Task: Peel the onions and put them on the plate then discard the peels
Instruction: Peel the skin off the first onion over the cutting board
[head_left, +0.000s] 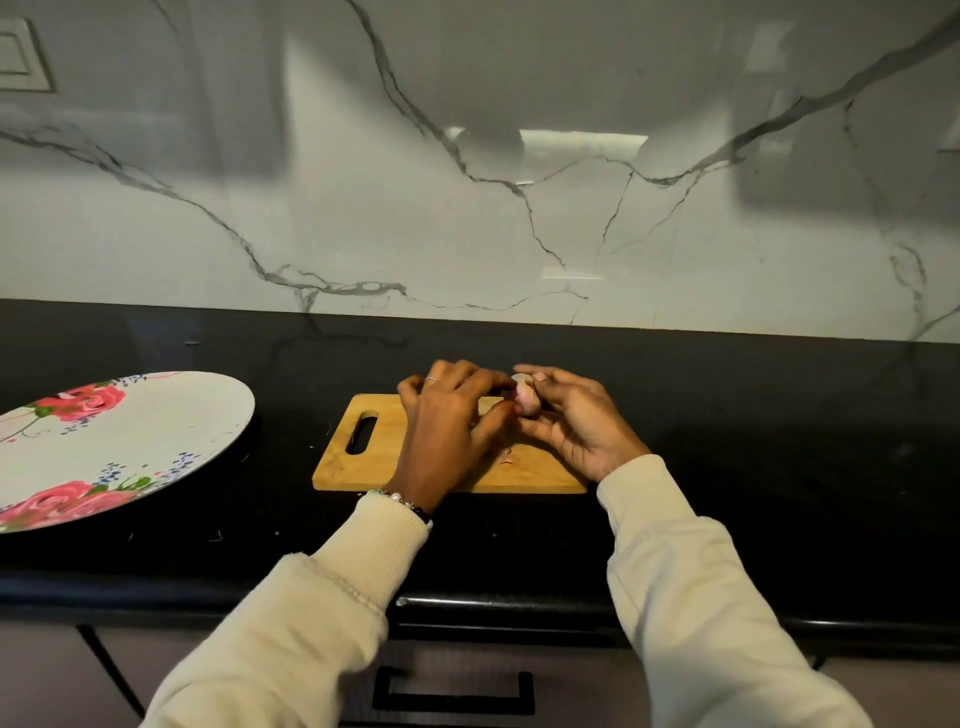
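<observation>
I hold the small pale pink onion (527, 399) between both hands, above the far right part of the rectangular wooden cutting board with a slot handle (363, 457). My right hand (576, 421) cradles it from the right, fingers curled around it. My left hand (452, 415) pinches at its left side, thumb and fingertips closed on the onion or its skin; I cannot tell which.

Risks, as I judge them:
1. Slip. The onion is small and held by fingertips only. A hard pull on the skin could pop it out, and it would roll across the glossy black surface (727, 415).
2. Scatter. A small pinkish peel scrap (506, 457) lies on the board beneath my hands. Further scraps could fall off the board and be harder to collect for discarding.
3. Obstructed view. My left hand covers much of the onion, so I cannot confirm how much skin remains.

Edges and room:
- The large round white plate with red rose print (218, 415) sits well apart to the left, partly out of view. No onion is visible on the part shown.
- The path from board to plate runs over open surface, past the board's handle end.
- The white marble-patterned wall (467, 234) closes the far side, with a strip of surface between it and the board.
- The surface's front edge lies near the board's near edge, beneath my cream sleeves (363, 561). A dropped onion rolling toward me could go over it.
</observation>
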